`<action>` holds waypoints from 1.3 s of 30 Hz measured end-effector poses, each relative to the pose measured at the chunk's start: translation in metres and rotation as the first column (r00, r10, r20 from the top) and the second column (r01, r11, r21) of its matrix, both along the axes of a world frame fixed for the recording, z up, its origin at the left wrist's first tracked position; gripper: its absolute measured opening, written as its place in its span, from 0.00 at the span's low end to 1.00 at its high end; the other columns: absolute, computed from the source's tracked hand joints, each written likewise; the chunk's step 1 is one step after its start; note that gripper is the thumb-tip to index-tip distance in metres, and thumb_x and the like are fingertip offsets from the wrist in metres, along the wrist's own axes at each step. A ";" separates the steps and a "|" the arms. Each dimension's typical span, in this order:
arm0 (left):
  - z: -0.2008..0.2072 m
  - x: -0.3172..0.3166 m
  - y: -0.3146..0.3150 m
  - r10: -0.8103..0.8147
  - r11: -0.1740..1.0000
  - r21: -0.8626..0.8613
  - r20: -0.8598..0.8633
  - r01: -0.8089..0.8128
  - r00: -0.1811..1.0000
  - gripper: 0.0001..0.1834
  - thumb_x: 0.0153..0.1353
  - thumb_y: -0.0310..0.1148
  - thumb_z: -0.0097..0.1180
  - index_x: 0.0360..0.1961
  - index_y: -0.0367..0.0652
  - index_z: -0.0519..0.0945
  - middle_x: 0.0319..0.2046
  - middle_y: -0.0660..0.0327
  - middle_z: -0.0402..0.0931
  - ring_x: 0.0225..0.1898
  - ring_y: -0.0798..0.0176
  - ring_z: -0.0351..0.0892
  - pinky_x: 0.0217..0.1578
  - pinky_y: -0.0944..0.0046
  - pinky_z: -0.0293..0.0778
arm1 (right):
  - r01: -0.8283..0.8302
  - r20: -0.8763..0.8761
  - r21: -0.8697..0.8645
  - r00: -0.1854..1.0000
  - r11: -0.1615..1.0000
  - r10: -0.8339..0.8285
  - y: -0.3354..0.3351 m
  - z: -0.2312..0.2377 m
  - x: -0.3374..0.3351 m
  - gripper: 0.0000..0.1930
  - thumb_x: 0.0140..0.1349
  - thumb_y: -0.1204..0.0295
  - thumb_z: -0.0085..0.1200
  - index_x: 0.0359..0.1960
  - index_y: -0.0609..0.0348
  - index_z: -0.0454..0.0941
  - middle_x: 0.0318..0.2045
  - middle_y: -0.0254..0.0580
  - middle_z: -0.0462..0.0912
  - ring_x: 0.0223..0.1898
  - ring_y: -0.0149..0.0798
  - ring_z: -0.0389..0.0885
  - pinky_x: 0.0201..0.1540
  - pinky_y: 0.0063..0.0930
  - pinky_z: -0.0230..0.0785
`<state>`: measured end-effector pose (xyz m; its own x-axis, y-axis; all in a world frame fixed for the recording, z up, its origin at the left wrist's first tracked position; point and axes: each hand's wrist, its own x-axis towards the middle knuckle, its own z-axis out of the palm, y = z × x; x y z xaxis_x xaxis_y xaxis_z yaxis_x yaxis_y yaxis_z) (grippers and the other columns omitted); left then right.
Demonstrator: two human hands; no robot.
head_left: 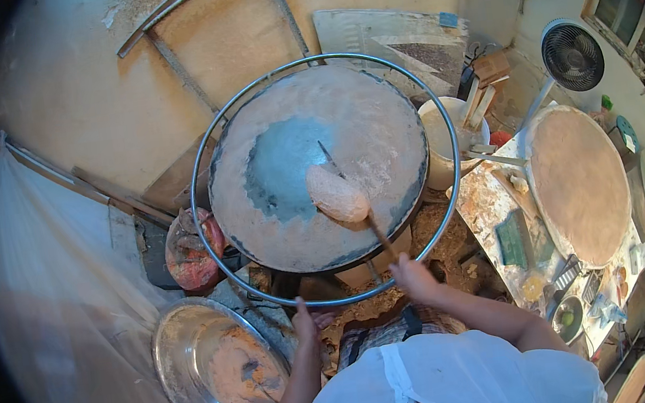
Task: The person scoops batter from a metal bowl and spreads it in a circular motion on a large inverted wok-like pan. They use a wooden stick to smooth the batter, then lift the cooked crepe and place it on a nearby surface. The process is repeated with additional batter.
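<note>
A large round griddle (401,125) sits in front of me, its top mostly coated with a thin pale-brown layer of batter. A bare, shiny dark patch shows left of its middle. On the griddle lies an oval lump of dough (338,194), with a long thin stick (380,235) passing along or under it. My right hand (417,280) is closed round the near end of that stick. My left hand (308,322) is at the near side of the metal ring (438,97) around the griddle, fingers apart and nothing visible in it.
A metal basin (169,354) with orange-brown dough stands at lower left, beside hanging plastic sheeting (64,310). A red bag (195,256) is left of the griddle. At right, a cluttered table (492,222) carries a round tan board or flatbread stack (581,184). A fan (572,56) and white bucket (435,129) stand behind.
</note>
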<state>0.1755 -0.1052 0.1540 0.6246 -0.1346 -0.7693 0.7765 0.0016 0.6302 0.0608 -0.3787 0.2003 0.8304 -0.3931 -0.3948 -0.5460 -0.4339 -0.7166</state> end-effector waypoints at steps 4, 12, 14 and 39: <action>-0.024 -0.001 -0.007 0.152 0.985 0.070 0.102 -0.159 0.983 0.43 0.67 0.64 0.27 0.38 0.24 0.69 0.29 0.39 0.79 0.21 0.51 0.79 0.17 0.64 0.75 | -0.133 0.038 -0.078 0.990 0.988 0.136 -0.004 0.026 0.042 0.19 0.67 0.59 0.46 0.40 0.69 0.67 0.28 0.68 0.79 0.34 0.65 0.80 0.38 0.54 0.72; 0.029 -0.039 -0.059 -0.556 0.829 -0.186 -0.188 0.527 0.809 0.38 0.67 0.62 0.35 0.41 0.30 0.74 0.32 0.47 0.81 0.28 0.54 0.83 0.29 0.61 0.80 | -0.066 0.022 -0.088 0.997 0.994 0.068 0.015 0.019 0.022 0.18 0.68 0.60 0.45 0.39 0.68 0.67 0.27 0.69 0.78 0.32 0.68 0.79 0.35 0.54 0.72; 0.022 -0.039 -0.051 -0.693 0.719 -0.190 -0.135 0.668 0.708 0.30 0.68 0.54 0.43 0.40 0.32 0.75 0.32 0.48 0.81 0.28 0.57 0.83 0.30 0.61 0.79 | -0.131 0.075 -0.113 0.987 0.985 0.140 -0.011 0.027 0.037 0.19 0.67 0.59 0.45 0.39 0.68 0.66 0.28 0.67 0.79 0.33 0.67 0.79 0.37 0.54 0.72; 0.050 -0.031 -0.027 -0.604 0.797 -0.120 -0.140 0.592 0.785 0.39 0.66 0.64 0.35 0.42 0.31 0.73 0.33 0.49 0.80 0.35 0.51 0.82 0.40 0.54 0.79 | 0.142 -0.037 0.019 0.989 0.990 -0.141 -0.040 0.049 -0.004 0.19 0.67 0.58 0.44 0.41 0.66 0.68 0.32 0.62 0.80 0.36 0.61 0.81 0.38 0.53 0.73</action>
<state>0.1448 -0.1326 0.2038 0.2686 -0.4931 -0.8275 0.7263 -0.4606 0.5102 0.0572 -0.4188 0.2491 0.7524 -0.4968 -0.4325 -0.6259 -0.3348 -0.7044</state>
